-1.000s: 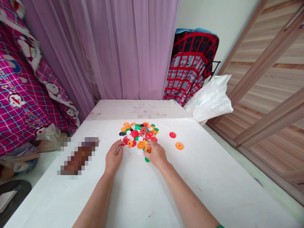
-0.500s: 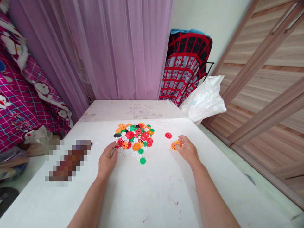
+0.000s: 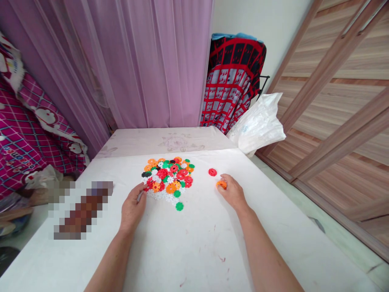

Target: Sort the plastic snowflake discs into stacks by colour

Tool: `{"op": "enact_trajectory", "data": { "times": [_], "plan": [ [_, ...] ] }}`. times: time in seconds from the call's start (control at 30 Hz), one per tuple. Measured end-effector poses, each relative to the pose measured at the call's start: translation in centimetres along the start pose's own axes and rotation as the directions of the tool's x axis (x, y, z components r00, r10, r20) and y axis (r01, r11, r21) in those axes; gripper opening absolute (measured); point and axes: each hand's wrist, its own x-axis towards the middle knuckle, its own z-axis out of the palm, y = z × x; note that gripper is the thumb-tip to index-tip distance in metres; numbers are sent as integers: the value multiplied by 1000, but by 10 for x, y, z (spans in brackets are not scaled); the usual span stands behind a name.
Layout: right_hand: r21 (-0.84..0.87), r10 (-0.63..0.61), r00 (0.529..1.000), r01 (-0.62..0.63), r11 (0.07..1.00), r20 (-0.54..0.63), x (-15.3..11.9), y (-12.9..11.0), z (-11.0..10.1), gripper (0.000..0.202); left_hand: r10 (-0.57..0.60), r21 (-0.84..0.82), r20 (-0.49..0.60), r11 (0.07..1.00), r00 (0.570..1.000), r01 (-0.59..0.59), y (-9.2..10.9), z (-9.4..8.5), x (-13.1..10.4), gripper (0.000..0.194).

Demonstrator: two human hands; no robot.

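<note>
A heap of plastic flower-shaped discs (image 3: pixel 167 176) in red, orange, green, white and black lies on the white-covered table. My left hand (image 3: pixel 133 205) is at the heap's left edge, its fingers curled together at a red flower disc (image 3: pixel 147 188); the hand partly hides that disc. To the right, my right hand (image 3: pixel 232 192) pinches an orange flower disc (image 3: pixel 221 185) close to the table surface. Whether more than one orange piece is in the fingers I cannot tell. A lone red disc (image 3: pixel 212 172) lies flat just beyond my right hand.
A green disc (image 3: pixel 179 206) lies in front of the heap. On the table's left is a blurred-out item (image 3: pixel 83 213). A white plastic bag (image 3: pixel 258 123) stands by the far right corner. Purple curtains (image 3: pixel 158 61) hang behind, and a wooden wardrobe (image 3: pixel 340 101) is on the right.
The whole view has shifted slightly left. My right fingers have closed more on the orange disc, which now looks tilted or bunched. My left hand keeps its place at the heap.
</note>
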Motion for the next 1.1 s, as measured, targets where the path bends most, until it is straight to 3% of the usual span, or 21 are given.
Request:
{"op": "enact_trajectory", "data": {
  "times": [0.3, 0.43, 0.53, 0.63, 0.77, 0.97, 1.1],
  "plan": [
    [-30, -37, 999, 36, 999, -35, -3, 1, -4, 38, -4, 7, -2, 1000, 1000, 4, 3, 0, 0, 32],
    [-57, -111, 992, 107, 993, -67, -7, -18, -4, 30, 2, -9, 3, 1000, 1000, -2, 3, 0, 0, 32],
    [0, -226, 974, 226, 974, 20, -13, -51, 7, 24, 3, -19, -6, 1000, 1000, -3, 3, 1, 0, 31],
    [87, -362, 922, 353, 931, 137, -16, -93, 26, 23, 1, -27, -15, 1000, 1000, -1, 2, 1, 0, 31],
    [105, -429, 871, 416, 903, 240, -10, -134, 46, 26, 7, -35, -7, 999, 1000, -7, 1, 2, 0, 31],
    [41, -410, 824, 429, 902, 391, 7, -148, 52, 34, 1, -54, 6, 999, 1000, -1, 0, 4, 0, 32],
    [25, -397, 820, 425, 905, 411, 9, -150, 52, 39, 9, -67, 5, 998, 1000, -8, -2, 5, 0, 32]
  ]
}}
